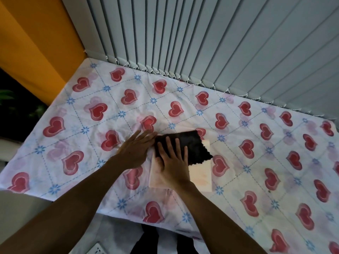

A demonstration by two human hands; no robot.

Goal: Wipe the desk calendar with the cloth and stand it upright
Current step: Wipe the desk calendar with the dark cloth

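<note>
The desk calendar [200, 176], a pale pinkish-white rectangle, lies flat on the heart-patterned tablecloth near the middle of the table. A dark brown cloth [192, 145] covers its far half. My right hand [174, 162] presses flat on the cloth and calendar, fingers spread and pointing away from me. Just left of it, my left hand [136, 149] lies flat with fingers together, its fingertips touching the calendar's far left edge and the cloth's corner. The part of the calendar under the cloth and my right hand is hidden.
The table [275, 162] is covered by a white cloth with red hearts and blue flowers. Grey vertical blinds [220, 43] hang along its far edge. An orange wall [36, 43] stands at the left. The table's near edge runs below my forearms.
</note>
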